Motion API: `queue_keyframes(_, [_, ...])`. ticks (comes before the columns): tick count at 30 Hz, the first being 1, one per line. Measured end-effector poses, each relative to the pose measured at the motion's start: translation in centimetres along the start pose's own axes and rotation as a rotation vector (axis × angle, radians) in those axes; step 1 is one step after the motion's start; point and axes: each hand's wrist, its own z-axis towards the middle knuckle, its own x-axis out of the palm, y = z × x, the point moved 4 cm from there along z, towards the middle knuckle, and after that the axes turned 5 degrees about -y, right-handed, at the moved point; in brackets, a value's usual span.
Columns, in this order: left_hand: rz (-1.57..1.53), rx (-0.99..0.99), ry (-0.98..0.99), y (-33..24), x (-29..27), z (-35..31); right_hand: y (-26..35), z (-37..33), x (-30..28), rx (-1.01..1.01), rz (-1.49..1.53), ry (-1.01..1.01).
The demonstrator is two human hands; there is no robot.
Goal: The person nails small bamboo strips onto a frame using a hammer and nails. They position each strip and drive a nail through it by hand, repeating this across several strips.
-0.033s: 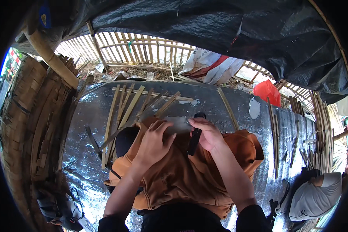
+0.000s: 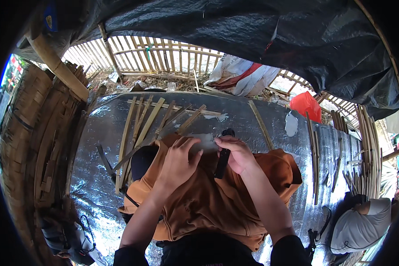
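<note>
Both my hands meet over a brown cloth garment (image 2: pixel 208 195) spread across my lap. Between them is a small, translucent whitish piece (image 2: pixel 205 142), which looks like plastic. Curled fingers of my left hand (image 2: pixel 177 159) close around its left end, partly covering it. My right hand (image 2: pixel 236 153) pinches its right end between thumb and forefinger. A long black object (image 2: pixel 222 163) with a rounded top also sits in my right hand, slanting down over the garment; its exact kind I cannot make out.
Bamboo strips (image 2: pixel 148 122) lie beyond my hands on a silvery sheet (image 2: pixel 97 177). A dark curved blade-like tool (image 2: pixel 105 159) rests at left. Stacked woven bamboo (image 2: pixel 24 133) stands far left. At right are a red plastic bag (image 2: pixel 307 106) and a person in a white shirt (image 2: pixel 361 226).
</note>
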Motion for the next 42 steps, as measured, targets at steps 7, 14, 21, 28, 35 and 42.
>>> queue_keyframes(7, [-0.586, -0.378, 0.116, 3.5, 4.5, 1.1, -1.4, 0.3, -1.2, -0.009, -0.068, 0.005])
queue_keyframes(14, [-0.997, -0.730, 0.148, 4.5, 6.4, -0.6, -2.6, 0.2, -0.8, -0.018, -0.122, 0.059])
queue_keyframes(21, [-1.011, -0.745, 0.042, 4.6, 5.9, -1.6, -3.3, 0.3, -1.2, -0.050, -0.133, 0.014])
queue_keyframes(28, [-0.349, -0.048, 0.374, -8.0, -0.3, -5.3, -4.0, 2.5, -4.0, -0.032, -0.038, -0.038])
queue_keyframes(35, [-1.065, 0.723, 0.725, -26.2, 11.1, -9.6, -5.7, 3.5, -4.7, 0.007, 0.137, -0.071])
queue_keyframes(42, [-0.932, 0.814, 0.904, -24.6, 13.9, -12.5, -5.6, 3.0, -6.0, -0.073, 0.216, -0.091])
